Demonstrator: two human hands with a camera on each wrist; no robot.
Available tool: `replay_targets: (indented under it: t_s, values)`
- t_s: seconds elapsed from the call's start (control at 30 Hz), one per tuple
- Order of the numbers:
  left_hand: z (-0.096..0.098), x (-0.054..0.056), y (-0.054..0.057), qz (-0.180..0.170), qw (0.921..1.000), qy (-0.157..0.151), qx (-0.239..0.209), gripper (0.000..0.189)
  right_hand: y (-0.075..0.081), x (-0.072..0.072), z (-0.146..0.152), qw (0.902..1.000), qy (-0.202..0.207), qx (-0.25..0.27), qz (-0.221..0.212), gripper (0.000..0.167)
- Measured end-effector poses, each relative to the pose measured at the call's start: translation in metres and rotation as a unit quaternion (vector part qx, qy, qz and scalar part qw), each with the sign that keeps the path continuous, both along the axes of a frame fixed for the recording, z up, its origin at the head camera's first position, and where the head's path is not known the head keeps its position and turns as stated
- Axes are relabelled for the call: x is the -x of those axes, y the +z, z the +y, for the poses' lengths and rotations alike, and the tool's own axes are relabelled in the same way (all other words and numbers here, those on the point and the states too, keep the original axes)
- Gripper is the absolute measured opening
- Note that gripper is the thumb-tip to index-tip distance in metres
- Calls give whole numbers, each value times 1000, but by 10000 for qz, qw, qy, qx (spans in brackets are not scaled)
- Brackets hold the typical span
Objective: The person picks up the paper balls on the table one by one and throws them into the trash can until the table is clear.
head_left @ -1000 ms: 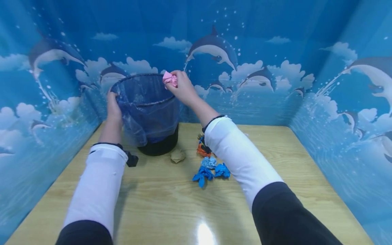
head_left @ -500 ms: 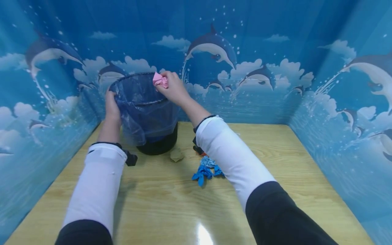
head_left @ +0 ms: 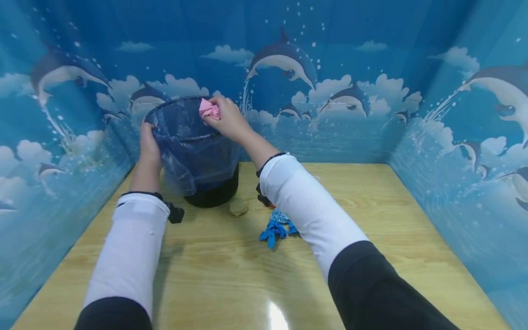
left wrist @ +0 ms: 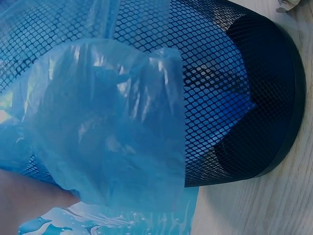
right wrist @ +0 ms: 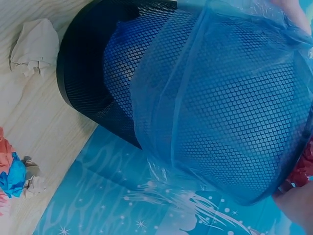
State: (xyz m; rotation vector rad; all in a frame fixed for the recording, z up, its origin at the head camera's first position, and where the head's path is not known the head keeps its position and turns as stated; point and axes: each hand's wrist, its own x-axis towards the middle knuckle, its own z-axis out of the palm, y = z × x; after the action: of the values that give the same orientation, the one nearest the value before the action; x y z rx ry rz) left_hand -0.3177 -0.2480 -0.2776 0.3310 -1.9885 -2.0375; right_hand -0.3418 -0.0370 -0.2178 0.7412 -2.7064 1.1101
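Observation:
A black mesh wastebasket (head_left: 214, 195), lined with a translucent blue plastic bag (head_left: 198, 156), stands at the back left of the table. My left hand (head_left: 149, 142) grips its rim on the left, with the fingers mostly hidden behind bag and mesh. Over the opening, by the right side of the rim, my right hand (head_left: 230, 120) pinches a crumpled pink paper ball (head_left: 209, 110). In the right wrist view this paper (right wrist: 304, 164) looks reddish at the right edge. The bag's folded-over edge (left wrist: 107, 127) hangs loosely down the outside of the mesh.
A tan crumpled paper ball (head_left: 238, 207) lies just in front of the basket. Right of it are blue crumpled papers (head_left: 273, 231) and a light blue one (head_left: 280, 215), partly hidden by my right sleeve. A dolphin-print curtain (head_left: 350, 105) encloses the table's back and sides.
My right hand has moved left with the pink paper, from the basket's right rim to further over its opening. My left hand keeps its grip on the rim.

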Motion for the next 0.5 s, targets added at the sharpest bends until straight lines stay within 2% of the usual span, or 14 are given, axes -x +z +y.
replay_targets:
  t_s: [0.27, 0.5]
  values:
    - [-1, 1, 2, 166, 9993, -124, -303, 59, 2, 0, -2, 9997, 1, -255, -61, 58]
    - [-2, 1, 3, 17, 9998, -126, -170, 61, 4, 2, 0, 9957, -91, -912, -87, 73]
